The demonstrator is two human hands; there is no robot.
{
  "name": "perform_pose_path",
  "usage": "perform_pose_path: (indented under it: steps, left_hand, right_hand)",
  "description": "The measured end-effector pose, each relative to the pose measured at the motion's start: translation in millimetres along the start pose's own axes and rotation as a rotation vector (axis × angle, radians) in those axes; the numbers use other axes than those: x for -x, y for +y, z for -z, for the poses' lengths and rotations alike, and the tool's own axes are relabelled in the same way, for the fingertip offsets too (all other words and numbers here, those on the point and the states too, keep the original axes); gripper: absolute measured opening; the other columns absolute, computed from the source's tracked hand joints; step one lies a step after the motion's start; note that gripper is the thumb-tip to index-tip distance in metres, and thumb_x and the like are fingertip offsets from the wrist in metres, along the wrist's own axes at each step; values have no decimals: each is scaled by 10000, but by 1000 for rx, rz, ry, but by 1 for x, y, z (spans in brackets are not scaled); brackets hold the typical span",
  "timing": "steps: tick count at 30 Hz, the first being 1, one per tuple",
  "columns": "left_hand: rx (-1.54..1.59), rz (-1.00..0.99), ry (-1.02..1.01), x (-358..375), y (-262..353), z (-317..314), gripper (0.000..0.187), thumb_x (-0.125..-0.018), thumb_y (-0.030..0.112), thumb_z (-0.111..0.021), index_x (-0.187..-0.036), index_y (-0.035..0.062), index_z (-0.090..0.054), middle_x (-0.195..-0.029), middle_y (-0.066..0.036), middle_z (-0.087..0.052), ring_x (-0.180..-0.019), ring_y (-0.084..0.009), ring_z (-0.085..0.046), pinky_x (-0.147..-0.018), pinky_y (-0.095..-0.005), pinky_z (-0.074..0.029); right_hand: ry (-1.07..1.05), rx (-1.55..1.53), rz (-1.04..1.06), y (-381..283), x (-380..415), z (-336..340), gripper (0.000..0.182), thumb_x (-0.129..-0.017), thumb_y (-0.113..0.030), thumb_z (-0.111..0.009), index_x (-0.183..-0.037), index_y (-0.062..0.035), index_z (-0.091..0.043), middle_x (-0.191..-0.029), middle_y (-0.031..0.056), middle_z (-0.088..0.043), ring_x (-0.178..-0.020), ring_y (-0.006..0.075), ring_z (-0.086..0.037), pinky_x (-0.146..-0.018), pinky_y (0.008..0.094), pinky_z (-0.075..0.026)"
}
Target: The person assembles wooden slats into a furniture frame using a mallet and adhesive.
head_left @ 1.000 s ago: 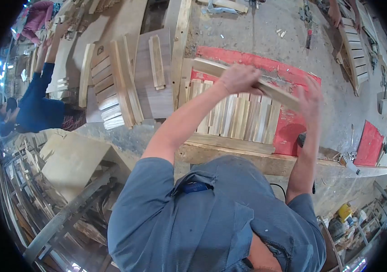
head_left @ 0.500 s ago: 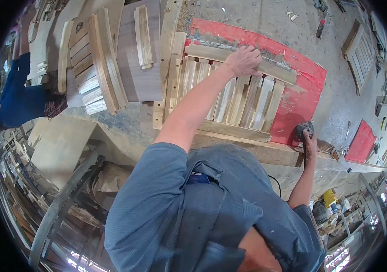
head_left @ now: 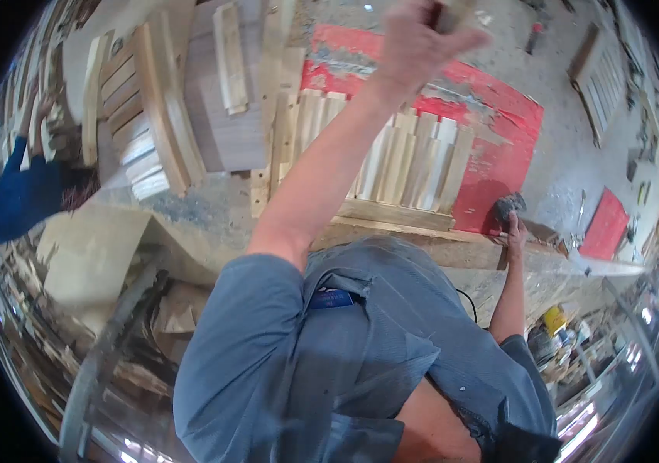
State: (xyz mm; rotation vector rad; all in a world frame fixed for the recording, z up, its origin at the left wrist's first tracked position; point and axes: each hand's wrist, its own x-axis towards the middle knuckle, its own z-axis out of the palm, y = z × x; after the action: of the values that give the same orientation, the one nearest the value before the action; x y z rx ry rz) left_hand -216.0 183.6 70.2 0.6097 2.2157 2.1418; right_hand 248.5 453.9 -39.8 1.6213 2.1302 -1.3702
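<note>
My left hand (head_left: 418,46), blurred by motion, is raised at the top of the view, closed on a wooden piece (head_left: 455,14) that is partly cut off by the frame edge. Below it, pale wooden slats (head_left: 399,166) stand side by side, their upper ends uncovered. Along their lower ends runs a wooden rail (head_left: 395,214). A red sheet (head_left: 491,158) lies under and beside them. At its lower right corner my right hand (head_left: 515,231) grips a tool with a dark, blocky head (head_left: 508,207), which looks like a hammer.
On the left lie another slatted panel (head_left: 125,100) and a board (head_left: 229,139) with strips on top. A co-worker's blue sleeve (head_left: 27,197) shows at the far left. Another slatted frame (head_left: 598,85) and a red piece (head_left: 606,225) are on the right.
My left hand has moved up from the slats, and the wooden rail across their upper ends has come away. My right hand still holds the tool near the same corner.
</note>
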Motion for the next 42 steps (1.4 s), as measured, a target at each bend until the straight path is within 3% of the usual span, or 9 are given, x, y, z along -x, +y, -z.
perform_pose_path:
  steps: [9,12,15,22,30,33,38,40,42]
  left_hand:
    - [290,1170,35,125,-125,7,401,-1000,336,-629,-1036,-62,-664,-766,-102,-666,-585,-160,-637,-453,-340,-478]
    - [-508,788,-587,117,-104,12,443,-972,372,-655,-1130,-41,-647,-876,-130,-682,-709,-243,-676,-595,-384,-528]
    - [-827,-473,-539,89,-96,-10,572,-884,485,-692,-1293,97,-595,-1261,-82,-599,-1189,-290,-541,-983,-468,-416]
    - [-816,-390,-854,78,-148,-30,499,-872,492,-692,-1202,127,-608,-1113,-69,-593,-1071,-294,-562,-932,-466,-442]
    - [-760,-319,-698,76,-155,9,505,-834,438,-746,-1233,144,-644,-1098,-77,-600,-1067,-324,-541,-912,-457,-436]
    - [-752,-267,-672,98,-156,14,516,-827,456,-745,-1228,147,-645,-1090,-68,-606,-1059,-326,-542,-903,-454,-438]
    - [-729,-261,-624,96,-159,14,516,-824,498,-730,-1198,150,-655,-1093,-60,-614,-1036,-327,-547,-894,-459,-437]
    - [-712,-254,-606,96,-159,15,506,-827,492,-729,-1186,142,-660,-1089,-65,-617,-1029,-328,-549,-896,-457,-436]
    - [-690,-253,-578,99,-159,14,496,-830,486,-728,-1174,134,-665,-1085,-70,-619,-1023,-329,-551,-898,-454,-434]
  right_hand:
    - [195,374,93,43,-22,9,592,-920,-574,-624,-870,12,-688,-777,189,-668,-728,338,-637,-696,426,-499]
    - [150,396,190,54,-25,10,610,-903,-632,-607,-860,-26,-671,-746,199,-644,-794,433,-631,-718,484,-474]
    - [105,464,69,38,-18,15,508,-862,-475,-737,-1093,-25,-681,-928,188,-692,-832,376,-665,-775,443,-511]
    - [-211,467,120,21,-15,33,588,-841,-307,-738,-1327,-5,-601,-1156,181,-715,-1097,300,-676,-913,419,-515]
    - [-98,651,264,-37,0,18,369,-872,-325,-650,-980,23,-589,-966,308,-634,-929,513,-589,-779,508,-474]
    - [-241,445,340,-91,-22,4,343,-873,-302,-660,-977,21,-610,-828,213,-631,-777,311,-627,-712,439,-480]
    - [-122,250,465,-324,-54,16,347,-926,-201,-668,-1218,-16,-638,-839,21,-653,-637,119,-622,-636,304,-534]
    - [362,23,726,-402,-54,-12,325,-938,-319,-653,-722,-96,-560,-596,24,-535,-460,191,-502,-424,366,-399]
    - [585,244,443,-384,-122,-42,260,-916,-286,-641,-870,-40,-570,-663,17,-548,-523,180,-544,-449,394,-423]
